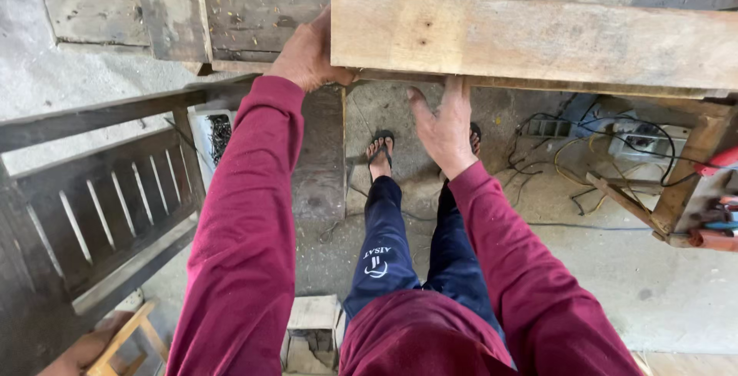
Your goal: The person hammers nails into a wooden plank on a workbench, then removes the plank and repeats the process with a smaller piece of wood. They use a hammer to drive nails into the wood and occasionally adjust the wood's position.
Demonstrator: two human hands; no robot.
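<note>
a dusty concrete floor (pixel 661 284) in daylight; a dark slatted wooden frame (pixel 108 207) left of the grip, tangled cables (pixel 584 153) to its right.

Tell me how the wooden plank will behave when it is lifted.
The plank looks thick and long, so probably stiff and fairly heavy. Its rough face should not slip. The left hand grips one end, so the far end may sag down.

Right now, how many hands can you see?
3. The left hand grips the end of the wooden plank; the right hand presses under its edge; another person's hand shows at bottom left. Others may be hidden.
</note>
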